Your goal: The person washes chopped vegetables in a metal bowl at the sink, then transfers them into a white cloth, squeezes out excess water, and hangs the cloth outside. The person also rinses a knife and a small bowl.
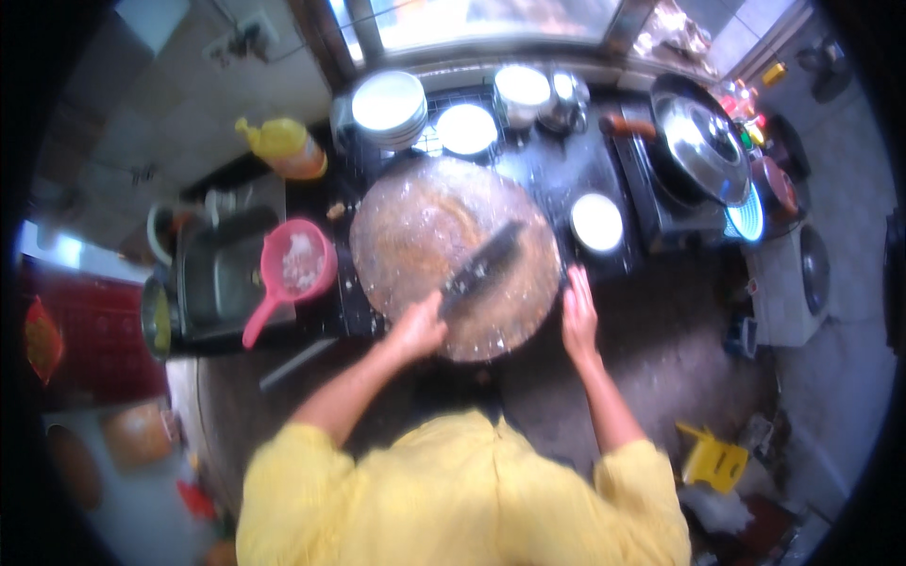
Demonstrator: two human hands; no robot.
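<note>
My left hand (pixel 420 330) grips the handle of a wide dark cleaver (pixel 484 267). Its blade slants up and to the right over a round wooden chopping board (pixel 403 233), with small pale bits stuck to the metal. Whether the blade touches the wood I cannot tell. Scraps and wet specks are scattered on the board. Beside the board's right edge, my right hand (pixel 580 315) is empty, its fingers stretched out straight. A pink plastic long-handled dipper (pixel 266 315) to the left contains whitish pieces (pixel 301 263), too blurred to name.
A steel sink (pixel 226 283) lies left, below a yellow bottle (pixel 287 147). Stacked white bowls (pixel 389 106) stand at the back. A small white dish (pixel 597 223) sits right of the board. Farther right, a lidded wok (pixel 701 141) rests on a stove. A yellow stool (pixel 715 460) is on the floor.
</note>
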